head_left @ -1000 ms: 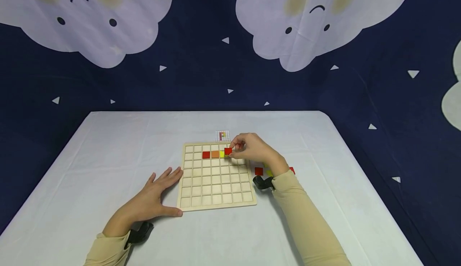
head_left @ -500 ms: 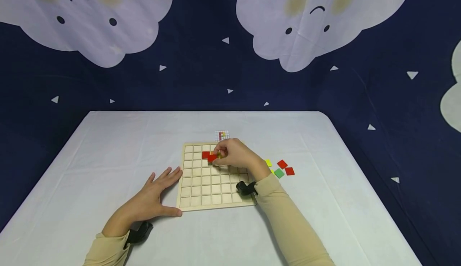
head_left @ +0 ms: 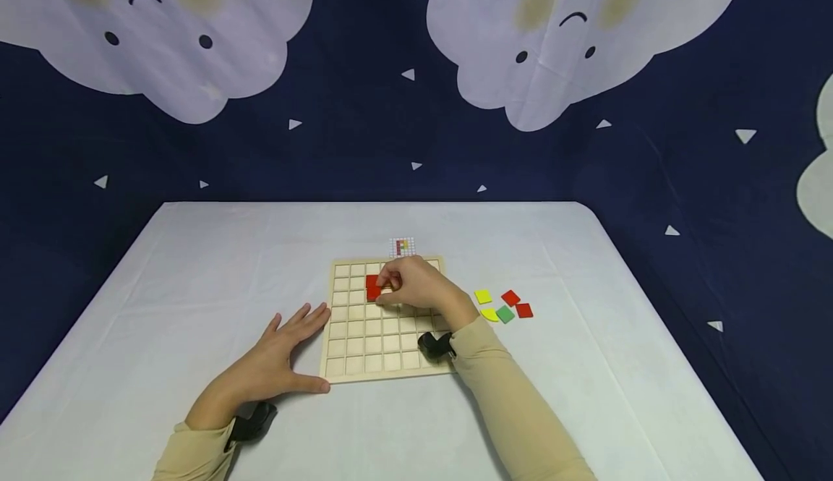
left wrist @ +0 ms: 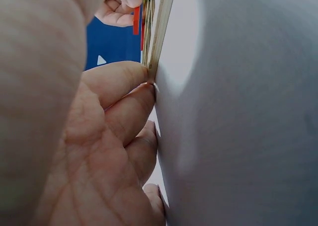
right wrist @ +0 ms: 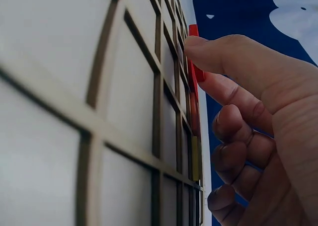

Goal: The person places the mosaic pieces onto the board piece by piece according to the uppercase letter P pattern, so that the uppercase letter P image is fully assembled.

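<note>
A wooden grid board [head_left: 363, 365] lies on the white-covered table. My right hand [head_left: 421, 286] pinches a red square tile [head_left: 373, 295] between thumb and index finger, close over a cell near the board's upper left. Just above it sits another red tile [head_left: 372, 279] in the grid. The right wrist view shows the held tile [right wrist: 199, 76] on edge, with a yellow tile [right wrist: 195, 159] in the row beyond; the orange tile is hidden behind the hand in the head view. My left hand [head_left: 276, 356] is spread, fingertips and thumb against the board's left edge.
Right of the board lie loose tiles: a yellow square [head_left: 483, 296], a yellow rounded piece [head_left: 489, 315], a green square [head_left: 505, 314] and two red squares [head_left: 524, 310]. Behind the board lies a small printed pattern card [head_left: 403, 247]. A dark cloud-print cloth [head_left: 364, 134] hangs behind the table.
My right hand has carried the red tile leftward across the board and lowered it below the first red tile. The loose tiles at right have come into fuller view. My left hand has stayed put.
</note>
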`<state>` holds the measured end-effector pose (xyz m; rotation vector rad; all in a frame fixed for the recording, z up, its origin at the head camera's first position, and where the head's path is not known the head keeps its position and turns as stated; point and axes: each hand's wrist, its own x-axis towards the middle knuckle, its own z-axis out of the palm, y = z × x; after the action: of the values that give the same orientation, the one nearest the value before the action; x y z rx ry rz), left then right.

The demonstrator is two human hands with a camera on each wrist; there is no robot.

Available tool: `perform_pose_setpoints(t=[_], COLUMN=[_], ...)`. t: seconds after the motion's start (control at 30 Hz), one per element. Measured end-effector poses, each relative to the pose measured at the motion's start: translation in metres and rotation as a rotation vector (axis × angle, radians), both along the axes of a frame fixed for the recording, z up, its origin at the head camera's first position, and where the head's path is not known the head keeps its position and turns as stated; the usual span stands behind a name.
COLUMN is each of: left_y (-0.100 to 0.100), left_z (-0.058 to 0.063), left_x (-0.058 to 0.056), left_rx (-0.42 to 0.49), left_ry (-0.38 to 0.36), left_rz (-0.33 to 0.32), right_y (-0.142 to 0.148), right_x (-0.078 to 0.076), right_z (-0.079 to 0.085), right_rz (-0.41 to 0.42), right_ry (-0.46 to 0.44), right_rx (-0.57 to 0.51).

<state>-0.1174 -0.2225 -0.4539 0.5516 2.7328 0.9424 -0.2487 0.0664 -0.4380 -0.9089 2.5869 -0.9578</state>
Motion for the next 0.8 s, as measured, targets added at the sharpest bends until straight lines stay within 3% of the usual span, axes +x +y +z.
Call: perform_pose_setpoints(t=[0.33, 0.8], left_y=[0.0006, 0.0013], left_z=[0.0008, 0.0004], left_x=[0.0000, -0.0001], left_rx=[0.003, -0.004], left_ry=[0.005, -0.002], left_rz=[0.001, 0.002], right_y=[-0.0029, -0.0026], right_x=[0.0027, 0.0040], right_z=[-0.0011, -0.0009], right_rz=[-0.018, -0.023], right_ry=[-0.040, -0.026], right_rx=[0.014, -0.002])
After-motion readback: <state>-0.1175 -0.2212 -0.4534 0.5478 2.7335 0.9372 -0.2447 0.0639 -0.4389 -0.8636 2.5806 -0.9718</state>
